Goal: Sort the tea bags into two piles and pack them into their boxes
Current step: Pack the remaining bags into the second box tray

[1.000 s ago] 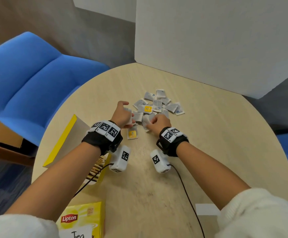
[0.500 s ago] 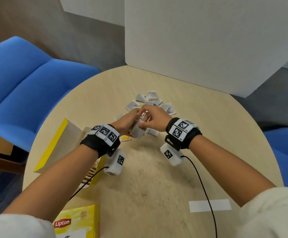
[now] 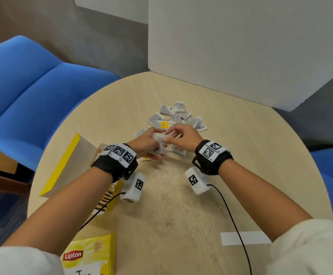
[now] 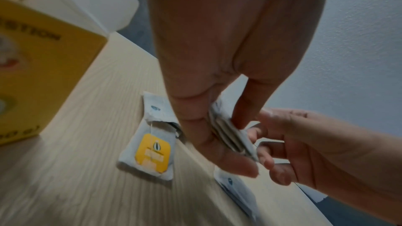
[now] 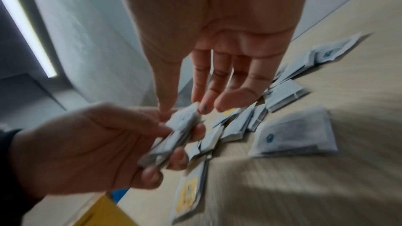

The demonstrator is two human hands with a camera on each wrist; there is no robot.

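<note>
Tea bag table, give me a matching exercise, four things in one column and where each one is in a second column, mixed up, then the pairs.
Things:
1. stack of tea bags
2. yellow-tagged tea bag
3. Lipton box
4. white tape strip

Places:
A. near table edge, by the right forearm
B. held in the left hand, right hand touching its top
C. near table edge, under the left arm
D. in the loose pile beyond the hands

Pairs: 1-B, 2-D, 3-C, 4-A

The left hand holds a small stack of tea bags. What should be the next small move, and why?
Probably the right hand should press its tea bag onto the stack of tea bags that the left hand grips, then let go. Its fingertips already touch the stack's top edge, and many loose bags wait on the table.
</note>
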